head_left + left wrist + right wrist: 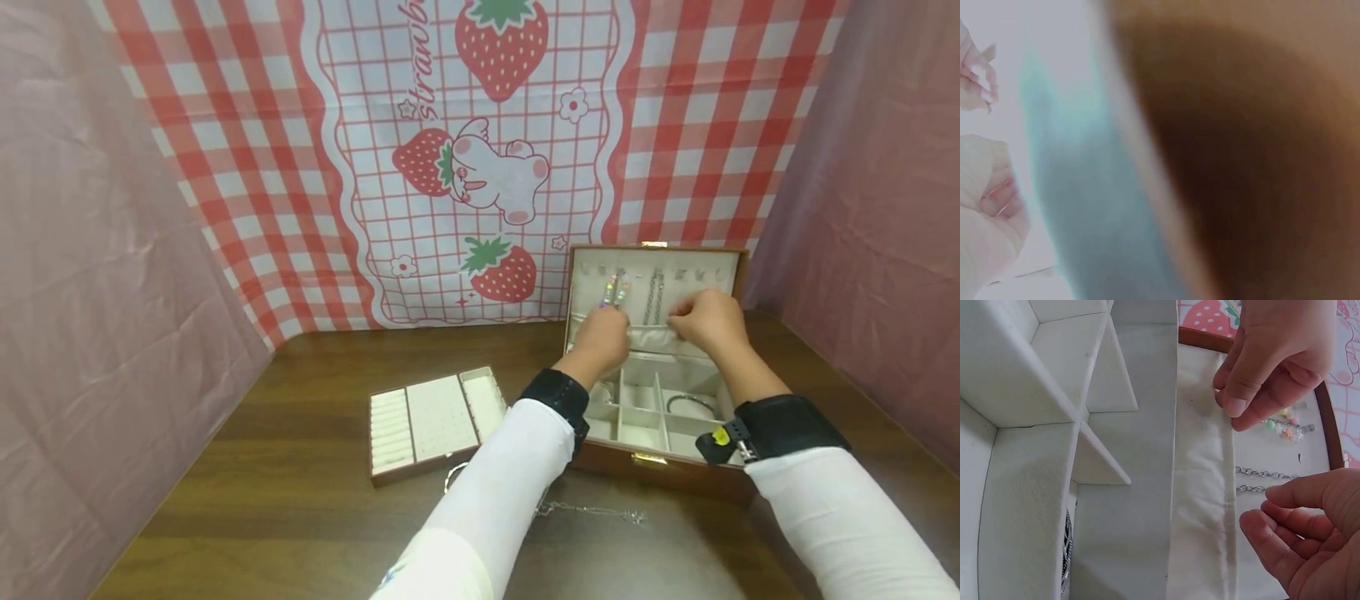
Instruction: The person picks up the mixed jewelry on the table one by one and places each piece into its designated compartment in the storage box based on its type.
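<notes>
An open jewelry box (pixel 652 457) stands at the right, its lid (pixel 738 287) upright. Inside the lid, a beaded strand (pixel 609 287) and a silver chain (pixel 654 300) hang from small hooks above a cream fabric pocket (pixel 1200 487). My left hand (pixel 602 335) has its thumb and fingertips pinched at the pocket's upper edge, just below the beads; part of its grip is hidden. Beside the chain, my right hand (pixel 1316 531) has its fingers bent loosely, with a gap between thumb and forefinger and nothing visible in it.
Left of the box lies a jewelry tray (pixel 390 478) with ring rolls. A silver necklace (pixel 592 510) lies on the table in front, and a bracelet (pixel 452 475) shows partly behind the left sleeve. One box compartment holds a dark bangle (pixel 692 402). The left wrist view is mostly blurred.
</notes>
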`<state>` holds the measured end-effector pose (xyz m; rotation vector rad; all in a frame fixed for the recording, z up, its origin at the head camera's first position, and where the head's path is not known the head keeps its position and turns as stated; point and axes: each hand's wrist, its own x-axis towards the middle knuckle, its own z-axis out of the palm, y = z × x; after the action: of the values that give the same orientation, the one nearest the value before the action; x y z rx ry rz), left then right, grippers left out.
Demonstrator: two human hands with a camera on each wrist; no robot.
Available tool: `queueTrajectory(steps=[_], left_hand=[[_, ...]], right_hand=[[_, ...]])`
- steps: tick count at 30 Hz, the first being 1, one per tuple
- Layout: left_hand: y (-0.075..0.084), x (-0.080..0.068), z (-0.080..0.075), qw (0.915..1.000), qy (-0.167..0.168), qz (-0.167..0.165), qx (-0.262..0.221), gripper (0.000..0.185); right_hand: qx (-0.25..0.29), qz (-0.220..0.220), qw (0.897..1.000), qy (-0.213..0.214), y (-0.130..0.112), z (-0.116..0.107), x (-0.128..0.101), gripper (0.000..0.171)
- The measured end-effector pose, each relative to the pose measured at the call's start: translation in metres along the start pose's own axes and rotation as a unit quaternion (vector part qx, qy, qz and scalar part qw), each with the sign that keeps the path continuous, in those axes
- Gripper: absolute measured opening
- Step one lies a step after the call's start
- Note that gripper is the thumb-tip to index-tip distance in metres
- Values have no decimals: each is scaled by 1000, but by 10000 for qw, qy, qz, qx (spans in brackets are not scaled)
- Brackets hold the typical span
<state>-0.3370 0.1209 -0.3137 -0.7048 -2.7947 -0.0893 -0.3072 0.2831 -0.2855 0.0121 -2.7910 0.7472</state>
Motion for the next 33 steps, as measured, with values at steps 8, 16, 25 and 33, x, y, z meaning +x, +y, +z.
queueTrajectory(steps=[8, 16, 25, 33], left_hand=[[-10, -6, -16, 9944, -158, 170, -1027, 29], [-24, -26, -32, 9891, 134, 541, -1362, 29], [-50, -68, -36, 9807, 149, 804, -1776, 31], [-70, -102, -39, 9778, 384, 715, -1932, 29]], right_hand=[[163, -95, 9991, -371, -14, -1, -7, 31], [371, -720, 9950, -583, -38, -2, -26, 28], [663, -1372, 9861, -668, -62, 12, -57, 17], [823, -1531, 9819, -759, -81, 26, -71, 13]])
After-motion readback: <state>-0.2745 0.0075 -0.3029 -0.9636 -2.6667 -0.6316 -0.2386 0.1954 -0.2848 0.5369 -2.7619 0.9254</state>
